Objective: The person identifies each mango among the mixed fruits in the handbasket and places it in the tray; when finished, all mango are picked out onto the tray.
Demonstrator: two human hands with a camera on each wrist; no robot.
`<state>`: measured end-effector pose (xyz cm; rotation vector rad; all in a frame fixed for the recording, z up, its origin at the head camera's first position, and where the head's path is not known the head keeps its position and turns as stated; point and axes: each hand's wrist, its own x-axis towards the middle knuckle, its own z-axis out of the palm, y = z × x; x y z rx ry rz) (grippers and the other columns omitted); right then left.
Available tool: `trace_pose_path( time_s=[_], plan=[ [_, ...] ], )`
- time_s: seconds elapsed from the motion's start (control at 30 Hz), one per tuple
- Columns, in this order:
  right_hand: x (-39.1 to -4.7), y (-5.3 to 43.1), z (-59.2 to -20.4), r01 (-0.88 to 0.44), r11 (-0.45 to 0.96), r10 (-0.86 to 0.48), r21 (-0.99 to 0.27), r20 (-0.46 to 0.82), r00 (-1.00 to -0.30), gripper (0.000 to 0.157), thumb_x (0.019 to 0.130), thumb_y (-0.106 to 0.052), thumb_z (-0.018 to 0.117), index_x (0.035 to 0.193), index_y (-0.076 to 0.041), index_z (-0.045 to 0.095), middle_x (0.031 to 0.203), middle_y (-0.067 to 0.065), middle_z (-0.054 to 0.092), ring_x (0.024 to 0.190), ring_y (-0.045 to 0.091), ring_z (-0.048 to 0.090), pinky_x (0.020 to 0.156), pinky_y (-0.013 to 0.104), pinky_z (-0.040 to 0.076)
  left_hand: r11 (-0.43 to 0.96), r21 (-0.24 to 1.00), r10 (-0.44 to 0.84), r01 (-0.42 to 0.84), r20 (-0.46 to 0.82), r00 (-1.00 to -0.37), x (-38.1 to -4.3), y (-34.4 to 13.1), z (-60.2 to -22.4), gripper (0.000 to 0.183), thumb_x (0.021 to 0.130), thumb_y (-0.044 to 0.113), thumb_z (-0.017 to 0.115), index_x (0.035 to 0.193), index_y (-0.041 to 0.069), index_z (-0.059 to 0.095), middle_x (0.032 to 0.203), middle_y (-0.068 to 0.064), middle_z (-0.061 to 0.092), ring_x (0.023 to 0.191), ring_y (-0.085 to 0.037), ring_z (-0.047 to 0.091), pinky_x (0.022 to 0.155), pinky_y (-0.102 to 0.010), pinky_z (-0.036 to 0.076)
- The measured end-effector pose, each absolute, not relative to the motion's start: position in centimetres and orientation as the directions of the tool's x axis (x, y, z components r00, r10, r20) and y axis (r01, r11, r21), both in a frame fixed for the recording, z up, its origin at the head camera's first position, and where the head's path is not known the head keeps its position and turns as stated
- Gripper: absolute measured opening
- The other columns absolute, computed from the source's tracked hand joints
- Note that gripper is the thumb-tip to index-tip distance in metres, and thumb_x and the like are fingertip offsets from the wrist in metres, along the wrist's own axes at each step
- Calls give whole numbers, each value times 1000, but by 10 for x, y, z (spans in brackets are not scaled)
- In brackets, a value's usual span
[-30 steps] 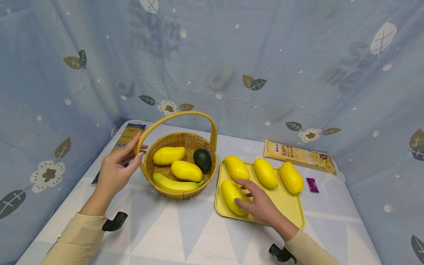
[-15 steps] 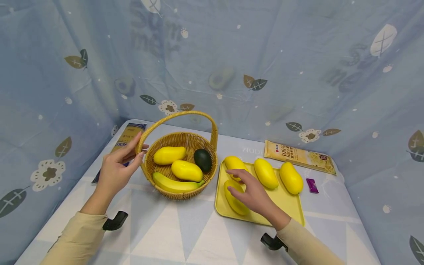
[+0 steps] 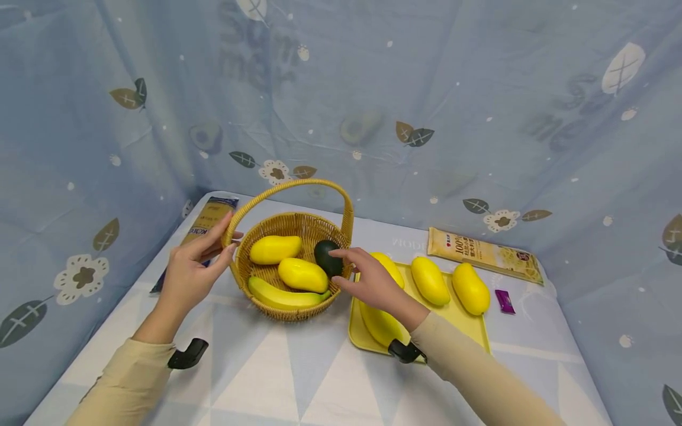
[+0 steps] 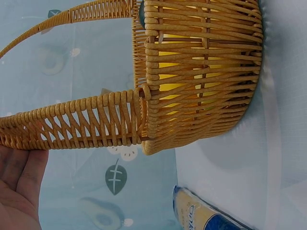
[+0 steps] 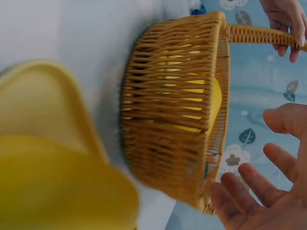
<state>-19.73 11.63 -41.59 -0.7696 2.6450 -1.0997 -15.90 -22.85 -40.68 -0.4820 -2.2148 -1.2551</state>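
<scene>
My left hand (image 3: 194,260) pinches the left side of the handle of a wicker basket (image 3: 295,312), thumb on the near side and fingers behind. Inside the basket lie two yellow mangoes, one at the back (image 3: 275,249) and one in the middle (image 3: 303,276), a banana (image 3: 282,295) along the front, and a dark green avocado (image 3: 326,255) at the right. My right hand (image 3: 373,281) reaches over the basket's right rim, fingertips overlapping the avocado. In the right wrist view its fingers (image 5: 261,184) are spread, with nothing between them.
A yellow tray (image 3: 469,331) right of the basket holds several mangoes (image 3: 430,281), two partly hidden by my right arm. A pasta packet (image 3: 485,254) and a purple wrapped candy (image 3: 504,301) lie beyond it. Another packet (image 3: 210,216) lies left of the basket.
My right hand has moved left from above the front mango on the tray to the basket's right rim and the avocado. My left hand stays on the handle.
</scene>
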Motion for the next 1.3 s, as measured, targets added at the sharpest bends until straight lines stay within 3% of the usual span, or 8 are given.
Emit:
trace_pose_path(
  time_s=[0.2, 0.37, 0.57, 0.87, 1.3],
  plan=[
    [-216, 86, -412, -410, 635, -580, -655, -53, -813, 56, 97, -32, 71, 149, -22, 53, 149, 3, 51, 129, 27, 54, 102, 41, 52, 494, 671, 39, 553, 618, -785, -159, -229, -406, 74, 87, -12, 72, 150, 22, 53, 115, -14, 74, 106, 7, 65, 86, -10, 52],
    [-224, 64, -417, -452, 668, -625, -591, -116, -772, 59, 97, -34, 70, 151, -20, 51, 151, 7, 50, 132, 27, 52, 107, 44, 48, 495, 670, 41, 553, 618, -785, -159, -229, -407, 74, 87, -12, 72, 150, 22, 53, 114, -14, 74, 106, 8, 64, 86, -10, 52],
    [-231, 44, -424, -504, 706, -648, -497, -167, -743, 57, 97, -33, 70, 150, -22, 52, 153, 3, 48, 143, 23, 42, 116, 41, 40, 481, 672, 48, 563, 621, -782, -159, -229, -407, 74, 87, -13, 71, 150, 21, 52, 114, -14, 74, 106, 7, 65, 86, -12, 53],
    [-238, 26, -428, -546, 732, -662, -407, -240, -710, 55, 96, -27, 72, 148, -23, 55, 151, 0, 52, 145, 23, 40, 119, 38, 36, 485, 672, 44, 560, 621, -783, -160, -230, -408, 73, 88, -13, 71, 150, 19, 53, 114, -14, 74, 106, 7, 65, 86, -12, 53],
    [-237, 24, -431, -579, 746, -661, -329, -264, -702, 59, 95, -24, 73, 150, -28, 52, 147, 2, 56, 135, 22, 51, 109, 35, 46, 495, 657, 45, 569, 634, -772, -160, -230, -409, 74, 87, -13, 72, 150, 21, 53, 114, -13, 75, 106, 9, 64, 86, -11, 52]
  ],
)
